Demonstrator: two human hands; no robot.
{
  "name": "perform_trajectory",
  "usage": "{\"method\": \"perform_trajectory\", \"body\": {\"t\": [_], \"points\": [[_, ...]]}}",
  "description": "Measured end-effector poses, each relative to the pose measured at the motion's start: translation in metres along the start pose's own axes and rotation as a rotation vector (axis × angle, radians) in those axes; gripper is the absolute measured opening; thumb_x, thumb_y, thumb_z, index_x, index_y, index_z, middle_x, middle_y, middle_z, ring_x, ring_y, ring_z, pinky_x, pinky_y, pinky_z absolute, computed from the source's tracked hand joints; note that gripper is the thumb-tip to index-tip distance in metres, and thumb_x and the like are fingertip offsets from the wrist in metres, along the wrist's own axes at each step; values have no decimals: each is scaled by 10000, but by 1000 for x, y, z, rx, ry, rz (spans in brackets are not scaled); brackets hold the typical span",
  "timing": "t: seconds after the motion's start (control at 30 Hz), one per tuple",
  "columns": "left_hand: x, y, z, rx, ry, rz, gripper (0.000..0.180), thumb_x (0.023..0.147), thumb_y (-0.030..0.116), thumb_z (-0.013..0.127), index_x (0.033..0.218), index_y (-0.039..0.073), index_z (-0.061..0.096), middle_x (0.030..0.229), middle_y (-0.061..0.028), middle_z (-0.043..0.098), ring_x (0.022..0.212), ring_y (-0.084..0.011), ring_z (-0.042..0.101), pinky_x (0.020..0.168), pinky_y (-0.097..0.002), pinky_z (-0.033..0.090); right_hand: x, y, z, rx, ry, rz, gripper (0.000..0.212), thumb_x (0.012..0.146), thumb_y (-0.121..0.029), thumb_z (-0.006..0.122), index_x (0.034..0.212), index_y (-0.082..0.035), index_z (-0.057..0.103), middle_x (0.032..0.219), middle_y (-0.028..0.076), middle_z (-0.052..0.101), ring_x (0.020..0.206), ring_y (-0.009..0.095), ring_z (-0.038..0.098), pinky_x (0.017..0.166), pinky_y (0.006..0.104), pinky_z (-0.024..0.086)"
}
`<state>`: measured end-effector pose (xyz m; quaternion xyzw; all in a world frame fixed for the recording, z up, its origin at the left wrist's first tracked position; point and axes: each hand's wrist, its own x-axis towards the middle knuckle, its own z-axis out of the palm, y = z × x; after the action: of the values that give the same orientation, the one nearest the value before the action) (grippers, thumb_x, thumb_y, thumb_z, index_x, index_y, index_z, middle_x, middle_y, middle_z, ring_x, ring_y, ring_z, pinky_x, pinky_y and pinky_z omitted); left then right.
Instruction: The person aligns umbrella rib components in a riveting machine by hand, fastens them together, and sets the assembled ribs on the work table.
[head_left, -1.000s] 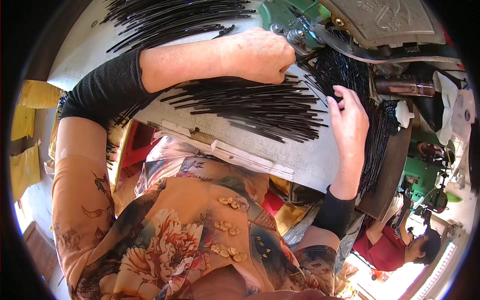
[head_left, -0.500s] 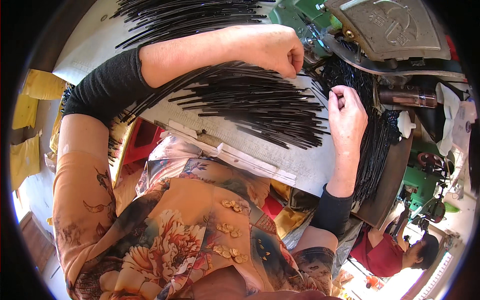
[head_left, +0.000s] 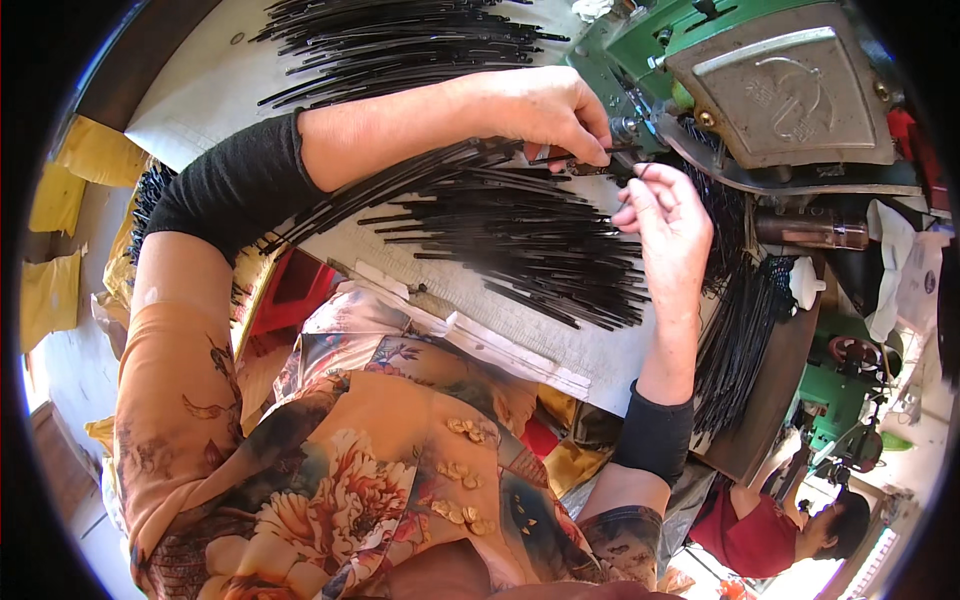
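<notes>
My left hand (head_left: 540,110) reaches across the table and pinches a thin black strip (head_left: 585,160) beside the green sewing machine (head_left: 740,70). My right hand (head_left: 665,225) is raised just below it, fingers pinched at the same strip's end near the machine's needle area. Under both hands lies a fanned pile of thin black strips (head_left: 500,230) on the white table (head_left: 200,95). A second pile of black strips (head_left: 390,40) sits farther back on the table.
A bundle of finished black strips (head_left: 740,330) hangs off the table's right edge by a dark board. A red box (head_left: 295,295) sits below the table's near edge. Another person in a red top (head_left: 760,525) works at the lower right beside another green machine (head_left: 845,395).
My left hand slid right toward the machine and pinched a strip. My right hand rose from the pile's right edge to meet it at the machine.
</notes>
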<state>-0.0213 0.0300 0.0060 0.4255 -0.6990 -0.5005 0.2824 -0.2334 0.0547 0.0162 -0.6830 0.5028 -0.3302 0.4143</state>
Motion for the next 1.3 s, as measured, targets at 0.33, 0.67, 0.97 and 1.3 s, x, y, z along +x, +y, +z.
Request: {"method": "perform_trajectory", "body": {"t": [0.33, 0.67, 0.97, 1.3], "points": [[1, 1, -4, -89, 1, -17, 249, 810, 208, 637, 945, 1, 661, 664, -11, 618, 520, -49, 559, 417, -186, 428, 2, 1, 3, 45, -73, 34, 177, 885, -100, 563, 1018, 13, 592, 748, 41, 616, 604, 64, 553, 537, 188, 446], [1, -1, -6, -220, -12, -43, 255, 805, 231, 647, 938, 14, 666, 652, -5, 607, 512, -54, 544, 414, -184, 399, 4, 3, 0, 182, -114, 32, 210, 899, -118, 544, 1044, 28, 589, 701, 39, 600, 537, 64, 532, 488, 174, 411], [0, -2, -7, -367, -15, -68, 258, 807, 243, 661, 932, 17, 664, 649, -10, 596, 495, -55, 512, 404, -188, 366, 3, 1, 0, 227, -107, 47, 214, 898, -121, 547, 1045, 29, 589, 695, 38, 596, 532, 67, 527, 486, 177, 411], [1, 3, -7, -210, -3, -7, 249, 818, 219, 644, 934, 1, 663, 641, -9, 594, 462, -43, 498, 378, -179, 349, 5, -1, -2, 203, -102, 54, 214, 894, -125, 553, 1039, 25, 601, 693, 33, 591, 530, 64, 522, 488, 178, 414]]}}
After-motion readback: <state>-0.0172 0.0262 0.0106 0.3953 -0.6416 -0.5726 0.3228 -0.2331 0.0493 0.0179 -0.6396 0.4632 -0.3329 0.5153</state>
